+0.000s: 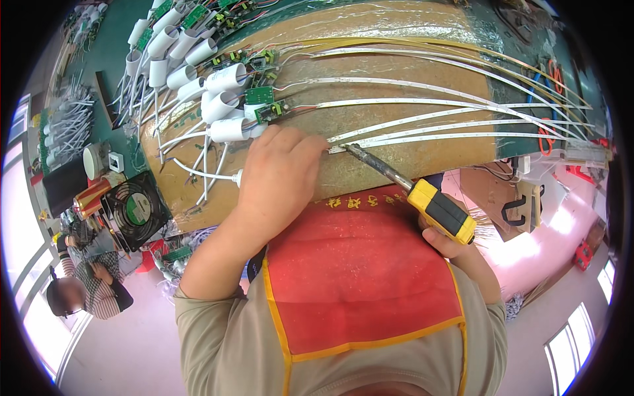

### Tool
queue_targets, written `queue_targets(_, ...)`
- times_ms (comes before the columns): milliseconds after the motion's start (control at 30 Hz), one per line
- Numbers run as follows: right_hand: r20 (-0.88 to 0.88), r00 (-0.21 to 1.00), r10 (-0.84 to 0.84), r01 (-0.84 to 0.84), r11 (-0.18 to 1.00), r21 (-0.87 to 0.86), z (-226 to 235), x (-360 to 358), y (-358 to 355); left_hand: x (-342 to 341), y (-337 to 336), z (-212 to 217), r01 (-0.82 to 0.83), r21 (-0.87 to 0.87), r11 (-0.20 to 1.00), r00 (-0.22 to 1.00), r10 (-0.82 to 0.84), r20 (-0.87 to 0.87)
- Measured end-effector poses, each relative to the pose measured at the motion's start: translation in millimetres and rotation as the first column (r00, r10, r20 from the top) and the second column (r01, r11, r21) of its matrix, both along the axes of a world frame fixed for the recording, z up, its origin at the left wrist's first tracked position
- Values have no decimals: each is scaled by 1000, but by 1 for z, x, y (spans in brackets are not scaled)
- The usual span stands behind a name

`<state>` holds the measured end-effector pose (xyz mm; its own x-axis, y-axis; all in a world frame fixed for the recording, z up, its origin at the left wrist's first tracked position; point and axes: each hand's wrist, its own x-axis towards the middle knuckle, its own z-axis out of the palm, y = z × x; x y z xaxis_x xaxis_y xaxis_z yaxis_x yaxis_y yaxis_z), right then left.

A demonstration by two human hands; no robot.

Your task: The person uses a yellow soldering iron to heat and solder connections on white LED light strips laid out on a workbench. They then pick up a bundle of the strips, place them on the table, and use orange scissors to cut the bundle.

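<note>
Centrally, the left hand (pixel 277 175) lies knuckles-up on the brown work board (pixel 422 158), its fingers curled down and pinching the near end of a white LED strip (pixel 422 139) at the fingertips. The right hand (pixel 448 241), low and to the right of it, is closed around the yellow-and-black handle of a soldering iron (pixel 409 188); the iron's metal shaft slants up and left, and its tip meets the strip end just beside the left fingertips. Outward to the right of both hands, several more white strips (pixel 462 102) fan across the board, roughly parallel, running toward its far right edge. Just above the left hand sit small green circuit boards (pixel 261 96) wired to the strips by thin red and dark leads. Above and left of that hand lies a cluster of white plastic tubes (pixel 198 72), with white cables (pixel 198 165) trailing down past the wrist. Further left, off the board: a black square fan (pixel 137 210), a copper-coloured can (pixel 92 195) and a bundle of white wires (pixel 66 125). Below the hands, a red apron panel with yellow trim (pixel 356 284) covers the person's front. At lower left, well apart, another person (pixel 86 284) in a striped top is seated.
</note>
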<state>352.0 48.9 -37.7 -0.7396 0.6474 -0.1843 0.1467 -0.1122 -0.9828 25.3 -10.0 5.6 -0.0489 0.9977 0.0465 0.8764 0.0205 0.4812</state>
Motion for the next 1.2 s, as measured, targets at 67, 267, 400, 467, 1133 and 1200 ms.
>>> queue_targets(67, 13, 1000, 23, -23, 999, 32, -1, 1, 1, 0, -2, -2, -15, 19, 1000, 1000, 15, 7)
queue_targets(267, 45, 998, 54, -58, 995, 84, -3, -2, 2, 2, -3, -2, -20, 24, 1000, 1000, 20, -3)
queue_targets(400, 35, 998, 43, -44, 999, 30, 1, -6, 3, 1, -4, -4, -6, 106, 994, 1000, 4, 15)
queue_targets(467, 34, 999, 39, -39, 999, 2, 4, -9, 4, 0, -5, -6, -10, 129, 992, 1000, 9, 5)
queue_targets(1133, 29, 999, 18, -18, 1000, 19, -3, -11, 2, 1, -3, -7, -4, 71, 997, 1000, 5, -11)
queue_targets(1200, 14, 999, 37, -38, 994, 103, -5, -11, 3, 1, -3, -8, -5, 69, 998, 1000, 6, -8)
